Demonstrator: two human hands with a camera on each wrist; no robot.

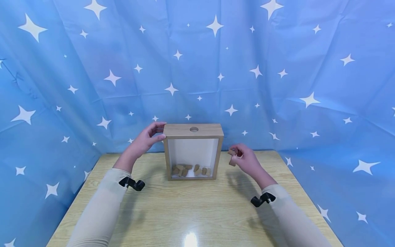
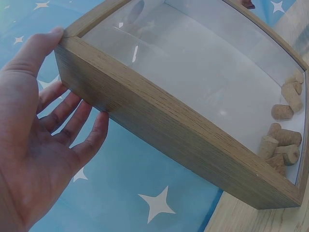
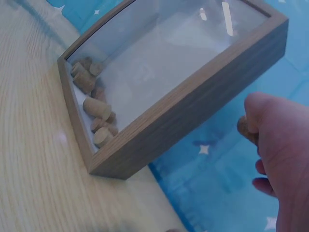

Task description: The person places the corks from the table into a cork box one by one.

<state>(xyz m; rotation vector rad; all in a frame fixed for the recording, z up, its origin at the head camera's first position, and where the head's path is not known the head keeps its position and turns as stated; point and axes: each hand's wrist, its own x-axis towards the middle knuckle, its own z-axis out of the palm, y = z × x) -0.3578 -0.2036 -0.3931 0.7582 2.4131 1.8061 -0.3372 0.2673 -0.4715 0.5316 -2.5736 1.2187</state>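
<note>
A wooden shadow box [image 1: 193,131] with a clear front and a round hole [image 1: 194,129] in its top stands upright on the table. Several corks [image 1: 182,170] lie along its bottom inside, seen closer in the right wrist view as brown corks [image 3: 96,108]. My left hand [image 1: 144,140] holds the box's upper left corner; in the left wrist view the left hand [image 2: 53,130] has its thumb at the front corner and fingertips along the side. To the right of the box, raised above the table, my right hand [image 1: 246,160] pinches what look like two corks [image 1: 232,162].
The light wooden table [image 1: 185,209] runs up to a blue curtain [image 1: 197,68] with white stars behind and at both sides. Black wrist mounts [image 1: 132,184] are strapped over the pale sleeves.
</note>
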